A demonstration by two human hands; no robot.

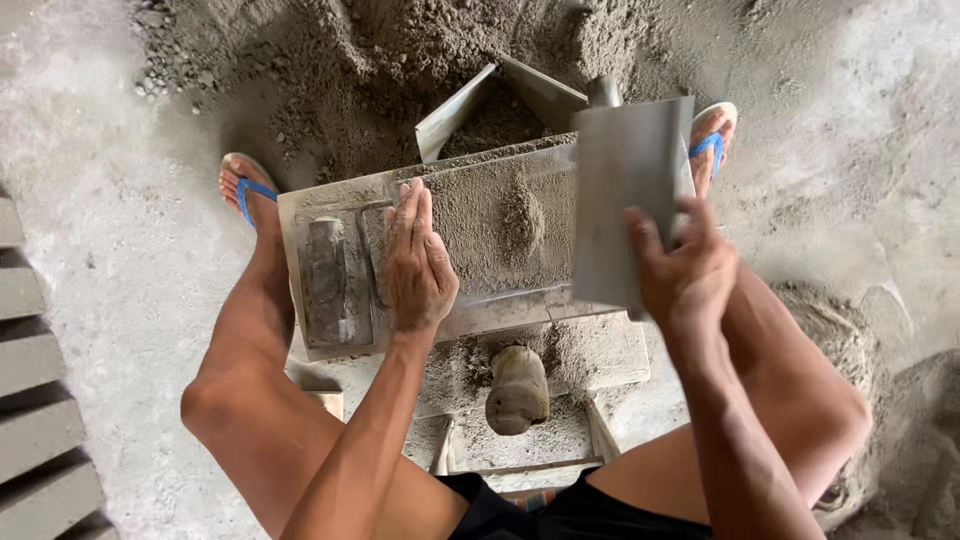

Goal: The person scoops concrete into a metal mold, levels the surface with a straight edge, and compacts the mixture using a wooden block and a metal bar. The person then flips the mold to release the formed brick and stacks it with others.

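Note:
My left hand [418, 262] lies flat, fingers together, pressing on grey sandy mix [500, 225] spread inside a rectangular metal mould [300, 215]. A small mound of mix stands in the middle of the mould. My right hand [683, 272] grips the near edge of a flat metal plate [628, 195], held tilted over the mould's right end. A grey handled trowel [325, 282] rests in the mould's left part, just left of my left hand.
A large pile of the grey mix [400, 60] lies beyond the mould, with a metal scoop [500, 100] stuck in it. A rounded wooden block [517, 388] sits below the mould between my legs. Finished grey blocks [35, 400] lie in a row at left. My feet wear blue sandals [245, 185].

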